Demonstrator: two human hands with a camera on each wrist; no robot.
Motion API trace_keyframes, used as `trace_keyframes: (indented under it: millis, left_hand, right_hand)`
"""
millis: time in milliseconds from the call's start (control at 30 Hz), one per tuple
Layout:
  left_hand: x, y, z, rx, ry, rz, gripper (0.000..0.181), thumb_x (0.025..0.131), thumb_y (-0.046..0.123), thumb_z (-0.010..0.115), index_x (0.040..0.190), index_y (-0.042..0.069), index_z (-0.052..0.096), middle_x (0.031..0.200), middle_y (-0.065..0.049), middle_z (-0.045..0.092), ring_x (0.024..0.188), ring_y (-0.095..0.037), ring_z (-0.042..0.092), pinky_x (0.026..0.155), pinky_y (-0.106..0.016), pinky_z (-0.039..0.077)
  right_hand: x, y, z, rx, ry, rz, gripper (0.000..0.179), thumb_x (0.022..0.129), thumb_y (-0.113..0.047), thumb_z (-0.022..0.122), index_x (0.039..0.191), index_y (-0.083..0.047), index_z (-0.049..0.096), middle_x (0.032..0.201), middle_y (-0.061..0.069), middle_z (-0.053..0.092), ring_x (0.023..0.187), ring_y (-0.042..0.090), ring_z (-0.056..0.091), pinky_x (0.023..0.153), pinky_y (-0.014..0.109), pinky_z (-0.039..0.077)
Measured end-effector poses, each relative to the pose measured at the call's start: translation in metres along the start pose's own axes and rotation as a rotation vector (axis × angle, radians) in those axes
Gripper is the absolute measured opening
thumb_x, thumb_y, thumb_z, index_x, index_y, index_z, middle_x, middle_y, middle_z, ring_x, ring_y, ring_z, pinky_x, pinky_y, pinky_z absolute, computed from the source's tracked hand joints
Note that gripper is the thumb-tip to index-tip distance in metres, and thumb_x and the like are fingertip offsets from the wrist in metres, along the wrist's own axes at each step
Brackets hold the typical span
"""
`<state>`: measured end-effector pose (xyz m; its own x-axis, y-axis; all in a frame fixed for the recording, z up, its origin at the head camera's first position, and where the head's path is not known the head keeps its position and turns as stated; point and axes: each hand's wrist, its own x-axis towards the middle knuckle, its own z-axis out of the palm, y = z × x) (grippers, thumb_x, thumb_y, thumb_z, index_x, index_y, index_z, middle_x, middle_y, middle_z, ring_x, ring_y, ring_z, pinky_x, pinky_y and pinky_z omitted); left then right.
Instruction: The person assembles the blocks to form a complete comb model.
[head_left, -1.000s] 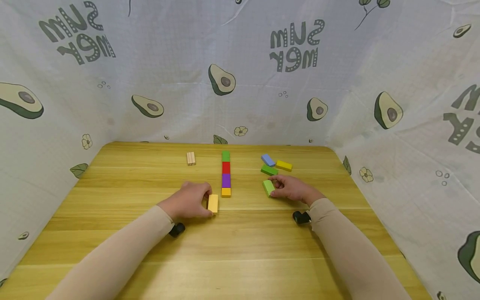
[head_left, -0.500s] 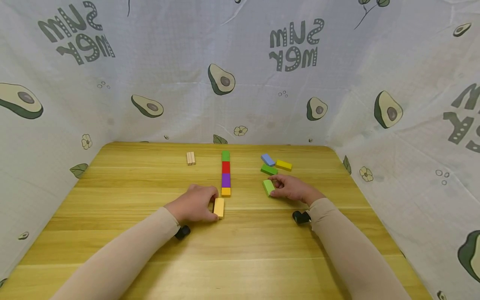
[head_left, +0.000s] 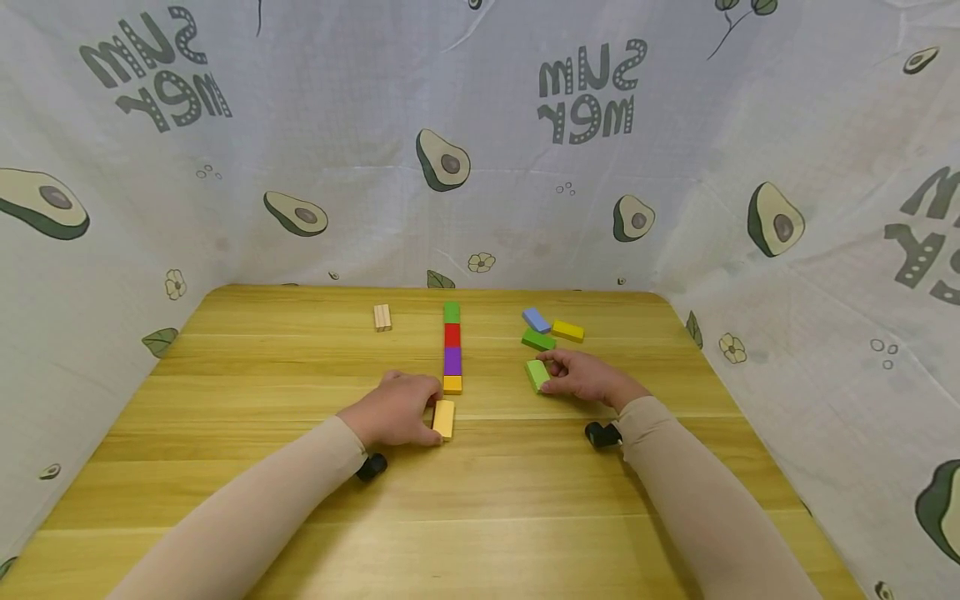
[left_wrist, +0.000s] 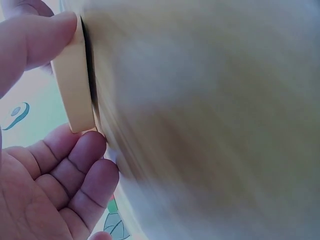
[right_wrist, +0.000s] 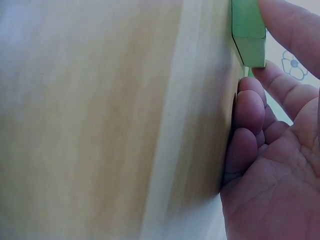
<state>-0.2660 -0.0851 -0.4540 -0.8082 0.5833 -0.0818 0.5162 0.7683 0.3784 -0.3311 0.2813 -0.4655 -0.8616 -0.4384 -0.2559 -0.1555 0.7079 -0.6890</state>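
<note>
My left hand (head_left: 399, 410) pinches a pale yellow block (head_left: 444, 420) by its two ends, thumb at the near end and a finger at the far end. In the left wrist view that pale yellow block (left_wrist: 73, 82) lies between thumb and finger, close over the table. The block is just in front of a straight row of blocks: orange (head_left: 452, 384), purple (head_left: 452, 361), red (head_left: 452, 335) and green (head_left: 452, 312). To the right, my right hand (head_left: 588, 378) pinches a light green block (head_left: 537, 376) at its ends. The right wrist view shows part of this light green block (right_wrist: 250, 35) between thumb and finger.
Behind the right hand's block lie a dark green block (head_left: 538, 340), a blue block (head_left: 536, 320) and a yellow block (head_left: 568, 332). Several plain wooden blocks (head_left: 382, 317) sit together at the back left. A printed cloth (head_left: 360, 167) hangs along the table's back and sides.
My left hand has slid the pale yellow block to the right and slightly toward the near edge, to just in front of the row. The right hand and its light green block have stayed put.
</note>
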Motion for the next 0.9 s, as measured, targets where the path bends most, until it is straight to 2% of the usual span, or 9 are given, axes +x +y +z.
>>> trace_keyframes:
  millis: [567,667,900]
  left_hand:
    - [0.0046,0.0021,0.0039,-0.027,-0.007,-0.027,0.053,0.076,0.051,0.092,0.103,0.018,0.062,0.081,0.007,0.054,0.079,-0.013,0.052,0.096,-0.046,0.031]
    - [0.0040,0.0007,0.0047,-0.037,-0.003,-0.021,0.054,0.077,0.052,0.092,0.106,0.018,0.062,0.083,0.007,0.056,0.080,-0.012,0.053,0.097,-0.046,0.032]
    - [0.0018,0.0011,0.0026,-0.054,0.007,-0.001,0.052,0.080,0.047,0.091,0.117,0.019,0.067,0.095,0.011,0.063,0.091,-0.009,0.058,0.111,-0.051,0.033]
  right_hand:
    - [-0.0009,0.0006,0.0001,-0.006,-0.005,0.002,0.065,0.100,-0.026,0.075,0.153,0.001,0.048,0.109,0.009,0.050,0.099,0.024,0.046,0.086,0.037,0.040]
    - [-0.0005,0.0010,0.0005,-0.006,-0.004,0.004,0.065,0.100,-0.025,0.074,0.153,0.001,0.048,0.108,0.009,0.049,0.098,0.023,0.045,0.085,0.036,0.040]
    - [-0.0002,0.0024,0.0003,-0.002,0.001,-0.007,0.064,0.100,-0.024,0.075,0.152,0.002,0.048,0.107,0.009,0.049,0.097,0.023,0.045,0.086,0.038,0.039]
